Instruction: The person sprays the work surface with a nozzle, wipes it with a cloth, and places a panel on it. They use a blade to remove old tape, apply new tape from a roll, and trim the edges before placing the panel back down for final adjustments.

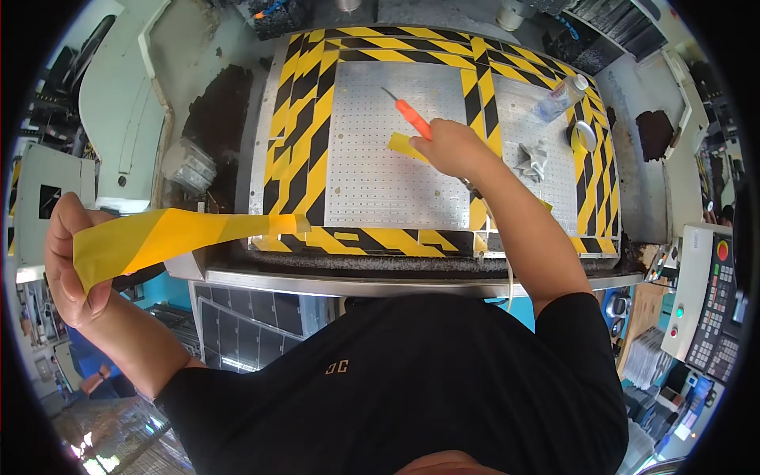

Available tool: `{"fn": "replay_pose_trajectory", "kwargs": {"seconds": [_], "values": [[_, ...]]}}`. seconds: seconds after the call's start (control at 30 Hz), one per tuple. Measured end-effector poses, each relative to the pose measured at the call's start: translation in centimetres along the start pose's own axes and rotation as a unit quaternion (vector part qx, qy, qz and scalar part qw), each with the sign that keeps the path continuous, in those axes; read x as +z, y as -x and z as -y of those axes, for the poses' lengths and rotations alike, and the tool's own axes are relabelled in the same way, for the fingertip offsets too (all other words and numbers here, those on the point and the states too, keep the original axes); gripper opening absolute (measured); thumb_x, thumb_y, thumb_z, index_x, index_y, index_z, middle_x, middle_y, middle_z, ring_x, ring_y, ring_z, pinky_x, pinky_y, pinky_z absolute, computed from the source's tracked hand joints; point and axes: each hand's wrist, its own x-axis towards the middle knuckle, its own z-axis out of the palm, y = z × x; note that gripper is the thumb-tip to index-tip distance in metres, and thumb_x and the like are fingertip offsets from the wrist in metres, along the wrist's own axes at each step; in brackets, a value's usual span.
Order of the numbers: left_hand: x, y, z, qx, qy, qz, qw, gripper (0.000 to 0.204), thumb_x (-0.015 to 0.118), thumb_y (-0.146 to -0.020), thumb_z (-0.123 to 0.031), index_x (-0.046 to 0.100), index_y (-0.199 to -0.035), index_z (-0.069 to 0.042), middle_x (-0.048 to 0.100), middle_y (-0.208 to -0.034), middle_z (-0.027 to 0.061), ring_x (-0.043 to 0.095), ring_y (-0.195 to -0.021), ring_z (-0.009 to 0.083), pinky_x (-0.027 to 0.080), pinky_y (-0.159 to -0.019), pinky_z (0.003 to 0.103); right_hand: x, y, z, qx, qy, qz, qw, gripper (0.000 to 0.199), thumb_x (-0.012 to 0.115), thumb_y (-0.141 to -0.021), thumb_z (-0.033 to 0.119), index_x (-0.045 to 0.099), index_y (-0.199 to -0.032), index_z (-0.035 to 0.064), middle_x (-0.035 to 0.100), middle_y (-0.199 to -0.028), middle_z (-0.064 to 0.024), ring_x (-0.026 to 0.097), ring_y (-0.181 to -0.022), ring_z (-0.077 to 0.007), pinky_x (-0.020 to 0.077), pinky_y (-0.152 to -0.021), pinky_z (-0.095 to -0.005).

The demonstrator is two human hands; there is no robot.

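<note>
My left hand (75,257) is raised at the left, closed on one end of a long strip of yellow tape (194,229). The strip stretches right, and its free end overlaps the near left corner of the perforated metal plate (380,182) in the view. Over the middle of that plate, my right hand (455,149) is closed round an orange-handled tool with a thin metal tip (412,119), which points up and left. A short piece of yellow tape (405,146) shows beside my right fingers; whether they touch it I cannot tell.
Black-and-yellow striped tape (305,119) borders the plate. On its right side are a clear bottle (560,99), a round tin or tape roll (583,136) and a crumpled grey-white wad (533,161). A metal ledge (317,283) runs in front; a control panel (712,305) stands at right.
</note>
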Motion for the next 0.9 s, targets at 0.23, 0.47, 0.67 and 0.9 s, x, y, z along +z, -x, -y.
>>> {"fn": "replay_pose_trajectory", "kwargs": {"seconds": [0.23,0.47,0.67,0.9], "values": [[-0.8,-2.4,1.0,-0.012,-0.01,0.024,1.0,0.063,0.079,-0.082,-0.056,0.043,-0.098,-0.007,0.06,-0.079,0.0038,0.054,-0.06,0.0079,0.045,-0.06,0.023,-1.0,2.9,-9.8,0.118,-0.023,-0.077,0.99,0.052,0.059,-0.096,0.046,0.065,-0.107,-0.0051,0.07,-0.096,-0.0255,0.069,-0.09,-0.0403,0.0526,-0.082,-0.0459],[-0.5,-4.0,1.0,-0.02,-0.016,0.045,0.999,0.065,0.076,-0.083,-0.06,0.043,-0.099,-0.006,0.06,-0.08,0.0054,0.056,-0.063,0.0103,0.045,-0.059,0.023,2.6,17.4,-19.6,0.168,-0.242,-0.174,0.94,0.045,0.063,-0.09,0.023,0.061,-0.127,-0.0028,0.067,-0.117,-0.0261,0.065,-0.106,-0.0395,0.049,-0.096,-0.0445],[2.6,-6.8,0.6,-0.031,-0.063,0.049,0.996,0.07,0.07,-0.087,-0.062,0.043,-0.11,-0.002,0.059,-0.083,0.0058,0.06,-0.072,0.0115,0.045,-0.063,0.021,0.7,28.3,-22.3,0.158,0.235,-0.358,0.89,0.052,0.075,-0.089,0.023,0.059,-0.13,-0.0027,0.064,-0.128,-0.0236,0.055,-0.126,-0.0392,0.0429,-0.108,-0.0452],[10.4,-10.7,0.2,0.018,-0.096,0.062,0.993,0.067,0.061,-0.094,-0.059,0.05,-0.117,0.003,0.071,-0.089,0.0108,0.069,-0.078,0.0148,0.051,-0.066,0.023,-8.4,20.8,-1.4,-0.224,-0.004,-0.418,0.88,0.053,0.082,-0.079,0.007,0.064,-0.128,0.0039,0.067,-0.115,-0.0151,0.065,-0.106,-0.028,0.0496,-0.094,-0.0332]]}}
